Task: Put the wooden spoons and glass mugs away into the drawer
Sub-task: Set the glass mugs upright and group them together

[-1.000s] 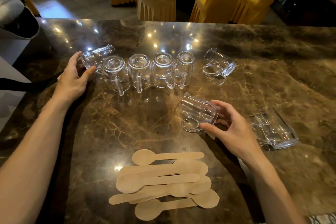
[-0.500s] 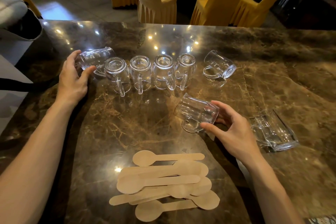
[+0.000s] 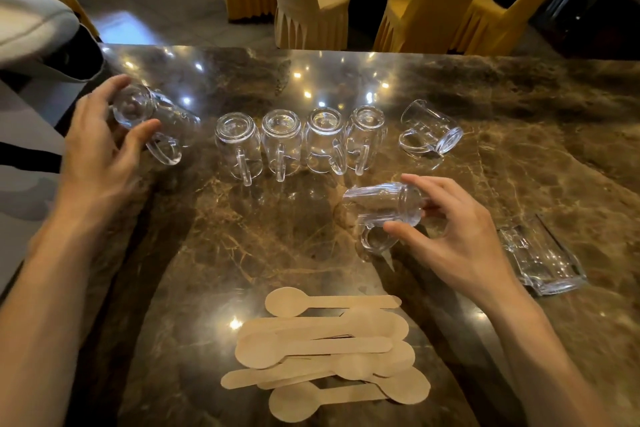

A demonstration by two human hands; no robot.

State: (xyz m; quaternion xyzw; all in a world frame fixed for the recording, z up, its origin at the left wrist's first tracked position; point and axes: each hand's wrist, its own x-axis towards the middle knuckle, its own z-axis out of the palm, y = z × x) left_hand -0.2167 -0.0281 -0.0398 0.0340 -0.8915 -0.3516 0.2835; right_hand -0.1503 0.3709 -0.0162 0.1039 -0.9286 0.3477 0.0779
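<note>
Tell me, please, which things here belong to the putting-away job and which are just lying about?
Job: the left-hand mug, the right-hand mug, four upturned mugs in a row, one mug on its side, the pile of wooden spoons.
Lying about: the clear rectangular container at right, the yellow chairs, grey fabric at left.

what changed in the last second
The left hand, gripping the end mug, has pulled it left, away from the row of four mugs, with its base now toward the camera. The right hand still holds the near mug in about the same spot. The row, the side-lying mug and the spoons stayed put.
</note>
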